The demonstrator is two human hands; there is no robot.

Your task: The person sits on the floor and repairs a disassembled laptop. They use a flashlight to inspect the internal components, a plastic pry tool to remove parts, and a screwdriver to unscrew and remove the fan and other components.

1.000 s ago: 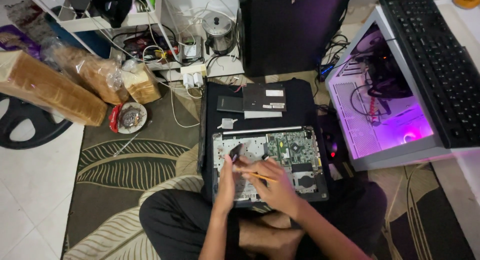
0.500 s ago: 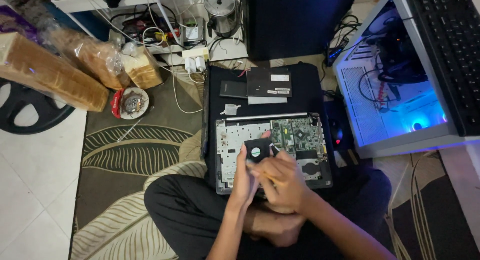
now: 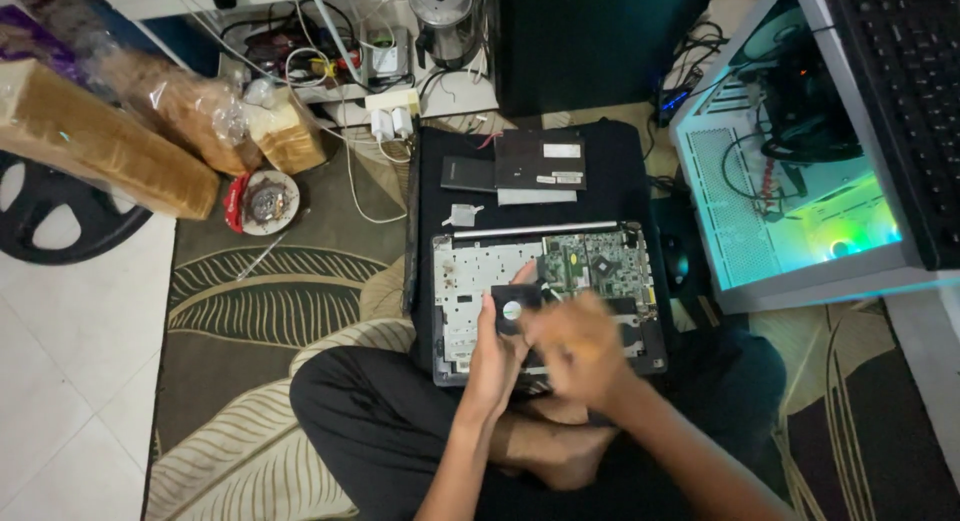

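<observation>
I sit cross-legged on a leaf-patterned rug with an opened laptop base (image 3: pixel 470 281) in front of my legs, its green circuit board (image 3: pixel 600 261) exposed. My left hand (image 3: pixel 495 361) grips a small black round fan (image 3: pixel 511 309) over the middle of the base, thumb on its upper edge. My right hand (image 3: pixel 575 346) is blurred by motion just right of the fan. Its fingers are curled around what looks like a thin orange tool, which shows only as a smear.
Black laptop parts (image 3: pixel 540 159) lie on a dark mat behind the base. A glass-sided computer case (image 3: pixel 800 191) glowing green stands at right, a keyboard (image 3: pixel 900 91) on top. At left are bagged bread loaves (image 3: pixel 110 141), a small plate (image 3: pixel 265 201), cables and chargers (image 3: pixel 390 116).
My head has moved closer, so the laptop looks larger. The left hand has shifted onto the fan. The right hand has come in beside it, and the case light went from pink to green.
</observation>
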